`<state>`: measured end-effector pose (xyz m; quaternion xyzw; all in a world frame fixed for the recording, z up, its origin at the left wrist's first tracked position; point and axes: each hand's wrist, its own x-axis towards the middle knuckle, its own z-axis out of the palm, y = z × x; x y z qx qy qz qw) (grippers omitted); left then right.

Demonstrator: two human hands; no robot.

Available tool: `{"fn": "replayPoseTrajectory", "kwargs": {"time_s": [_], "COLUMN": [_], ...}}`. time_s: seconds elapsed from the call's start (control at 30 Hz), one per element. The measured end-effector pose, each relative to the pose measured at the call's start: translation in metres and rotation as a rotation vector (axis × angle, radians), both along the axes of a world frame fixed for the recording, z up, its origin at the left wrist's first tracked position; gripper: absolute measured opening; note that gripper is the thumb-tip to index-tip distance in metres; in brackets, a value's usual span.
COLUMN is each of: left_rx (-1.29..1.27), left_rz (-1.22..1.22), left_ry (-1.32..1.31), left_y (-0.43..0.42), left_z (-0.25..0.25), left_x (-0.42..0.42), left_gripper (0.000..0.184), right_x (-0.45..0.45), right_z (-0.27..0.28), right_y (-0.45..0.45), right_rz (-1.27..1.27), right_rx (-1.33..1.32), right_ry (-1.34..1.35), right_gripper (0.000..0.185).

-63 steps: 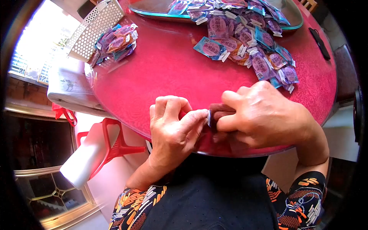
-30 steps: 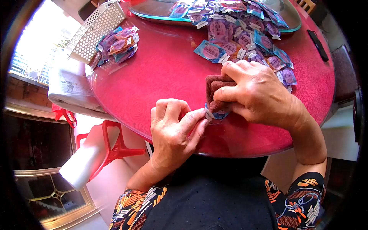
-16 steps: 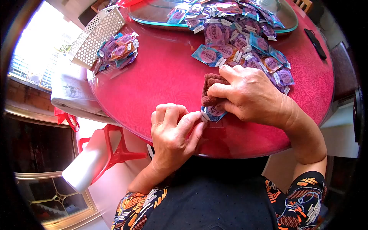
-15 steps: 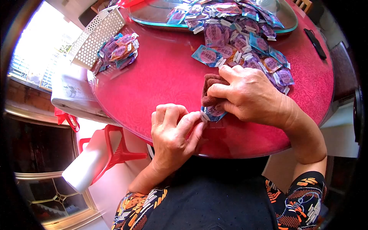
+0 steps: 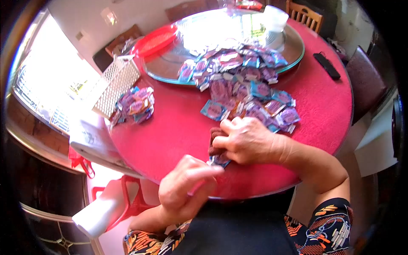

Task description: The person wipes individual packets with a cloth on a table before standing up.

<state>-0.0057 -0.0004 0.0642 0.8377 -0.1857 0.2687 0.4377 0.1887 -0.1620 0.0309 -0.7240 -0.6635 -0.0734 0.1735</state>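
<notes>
Near the front edge of the red table (image 5: 170, 144), my right hand (image 5: 250, 140) grips a folded brown cloth (image 5: 216, 140). Under the cloth a small blue and purple packet (image 5: 220, 160) shows, lying on the table. My left hand (image 5: 187, 187) is beside the packet's left end, blurred by motion, its index finger stretched toward the packet; whether it touches or pinches anything is unclear. Beyond my hands lies a large heap of blue, purple and orange packets (image 5: 255, 93), spread from the glass turntable (image 5: 168, 78) onto the table.
A smaller pile of packets (image 5: 135, 104) lies at the left by a white perforated basket (image 5: 114, 83). A red tray (image 5: 157, 40) and a white container (image 5: 275, 18) are on the turntable. A black object (image 5: 326, 66) lies at the right. A red stool (image 5: 131, 199) stands lower left.
The view has tilted up, showing more of the turntable. My left hand's index finger has straightened and the hand has come slightly away from the packet. My right hand still grips the cloth.
</notes>
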Motion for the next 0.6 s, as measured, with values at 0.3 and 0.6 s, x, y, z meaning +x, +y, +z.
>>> {"fn": "replayPoseTrajectory", "kwargs": {"time_s": [0.3, 0.6], "left_rx": [-0.550, -0.882], "left_rz": [-1.302, -1.263], "left_ry": [0.385, 0.049], "left_y": [-0.085, -0.103], "left_z": [0.052, 0.081], "left_x": [0.032, 0.031], "left_gripper": [0.073, 0.100], "right_x": [-0.004, 0.000], "right_z": [0.016, 0.001], "right_y": [-0.002, -0.002], "right_rz": [-0.029, 0.018], "right_rx": [-0.183, -0.060], "right_ry": [0.117, 0.049], "right_gripper": [0.032, 0.030]}}
